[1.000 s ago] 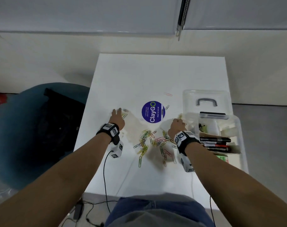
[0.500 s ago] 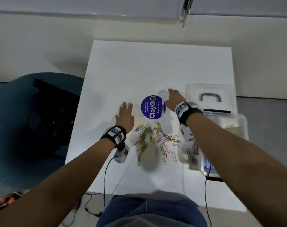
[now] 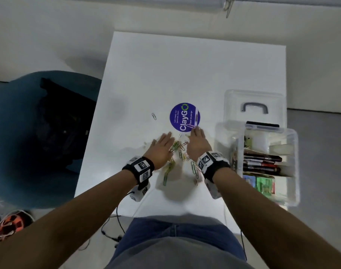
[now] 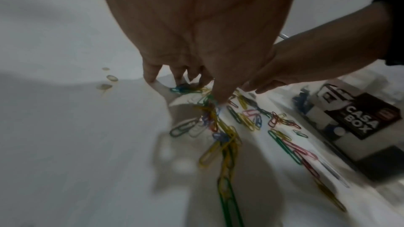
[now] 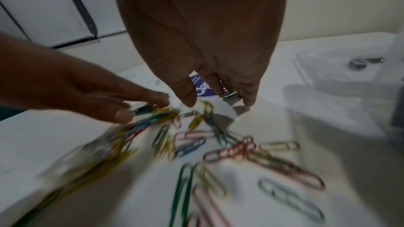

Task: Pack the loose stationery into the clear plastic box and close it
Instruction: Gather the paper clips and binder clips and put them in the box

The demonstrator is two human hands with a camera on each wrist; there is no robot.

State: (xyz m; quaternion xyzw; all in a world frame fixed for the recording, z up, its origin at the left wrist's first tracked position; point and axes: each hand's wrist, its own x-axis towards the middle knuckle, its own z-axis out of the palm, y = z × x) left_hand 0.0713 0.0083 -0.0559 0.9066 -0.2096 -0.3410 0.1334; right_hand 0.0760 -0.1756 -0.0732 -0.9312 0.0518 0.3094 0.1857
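Coloured paper clips (image 3: 178, 152) lie scattered on the white worktop (image 3: 185, 74), heaped between the two hands. Left hand (image 3: 161, 147): fingers extended, tips pressing on the clips, nothing gripped. Right hand (image 3: 197, 144): fingers loosely spread, tips down at the edge of the round purple sticker (image 3: 182, 117). Clear plastic box (image 3: 294, 167) stands open at the worktop's right edge, holding markers; its lid (image 3: 254, 100) lies just behind it
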